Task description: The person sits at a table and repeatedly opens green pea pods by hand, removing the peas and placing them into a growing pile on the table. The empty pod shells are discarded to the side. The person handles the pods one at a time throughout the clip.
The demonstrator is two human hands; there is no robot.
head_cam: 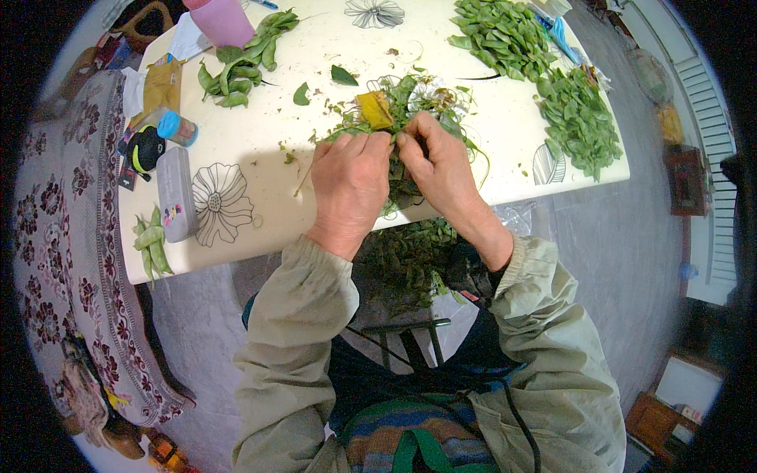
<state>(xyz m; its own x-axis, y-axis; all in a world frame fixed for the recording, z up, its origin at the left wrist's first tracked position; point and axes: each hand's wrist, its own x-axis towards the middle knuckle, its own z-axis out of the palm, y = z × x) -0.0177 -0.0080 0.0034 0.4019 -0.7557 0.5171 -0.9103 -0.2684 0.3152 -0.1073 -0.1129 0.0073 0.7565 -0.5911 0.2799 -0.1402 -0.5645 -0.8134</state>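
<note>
My left hand point(353, 177) and my right hand point(436, 162) meet over the near edge of the white table point(284, 189), fingertips pinched together on a small green plant piece, largely hidden by the fingers. Just beyond them lies a tangled heap of green stems and leaves point(404, 94) with a yellow leaf point(375, 110) on it. Flat green bean pods point(236, 74) lie in a pile at the far left. On the right are two piles, one of green pods or leaves point(508, 38) and one of similar greens point(579, 118). A few pods point(152, 242) rest at the near left corner.
Along the table's left side are a grey case point(176, 195), a blue-lidded container point(177, 128), a black and yellow-green item point(146, 149) and a pink-purple container point(222, 22). Below the near edge, above my lap, is more greenery point(408, 260). A patterned cloth-covered seat point(89, 236) stands left.
</note>
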